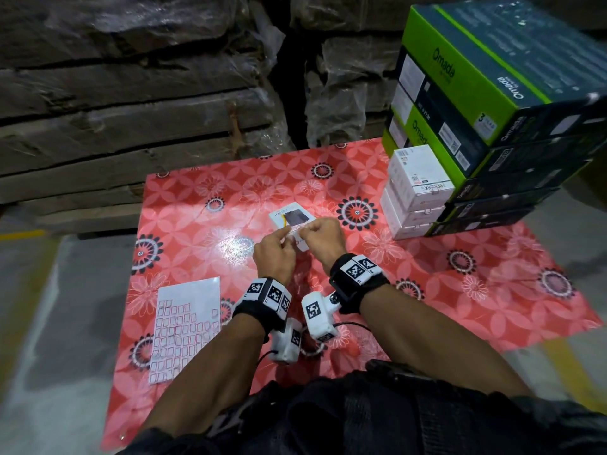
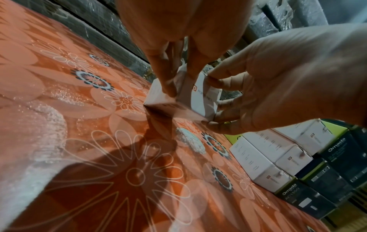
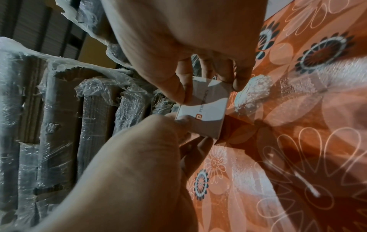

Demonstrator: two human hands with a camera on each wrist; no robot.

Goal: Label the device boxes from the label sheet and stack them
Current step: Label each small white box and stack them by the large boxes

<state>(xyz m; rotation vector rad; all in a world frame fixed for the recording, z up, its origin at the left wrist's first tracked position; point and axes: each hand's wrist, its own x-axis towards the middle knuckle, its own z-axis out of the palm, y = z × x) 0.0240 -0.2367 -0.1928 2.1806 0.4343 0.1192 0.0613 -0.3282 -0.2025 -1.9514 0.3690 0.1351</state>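
A small white device box (image 1: 290,219) (image 2: 198,100) (image 3: 204,116) with a printed picture on top sits mid-table, and both hands are on it. My left hand (image 1: 284,232) (image 2: 170,89) pinches its near left corner between thumb and fingers. At the box's right end, my right hand (image 1: 309,230) (image 3: 208,87) grips it with thumb and curled fingers. Whether a label is under the fingertips is hidden. The label sheet (image 1: 184,326), with rows of red-edged labels, lies flat at the near left. Three white boxes (image 1: 415,192) are stacked at the right.
A red floral tablecloth (image 1: 427,290) covers the table. Tall green and dark Omada boxes (image 1: 486,103) stand stacked at the far right, behind the white stack. Plastic-wrapped cartons (image 1: 131,93) wall off the far side. Grey floor with yellow lines surrounds the table.
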